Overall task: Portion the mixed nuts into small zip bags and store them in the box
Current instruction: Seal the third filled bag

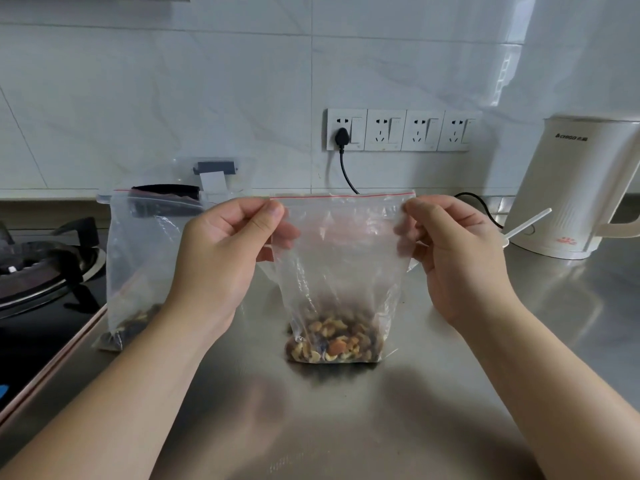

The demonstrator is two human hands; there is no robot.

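Centre of the frame: small zip bag (341,258) standing on the steel counter (450,393), mixed nuts (334,341) settled in its bottom, most of the bag empty above them. Left hand (221,251) pinching the top left corner at the red-lined seal, right hand (453,251) pinching the top right corner, strip stretched flat between them. Probably portioned already and at the sealing step; impossible to tell whether the zip is pressed closed along its length. Left of centre, a second zip bag (138,258) upright with nuts at its base, mouth apparently unsealed. Behind it, a clear box (214,174), partly hidden. Still to do, by the look of it: finishing the seals, then storing both bags in the box. At the right edge, a white kettle (571,188).
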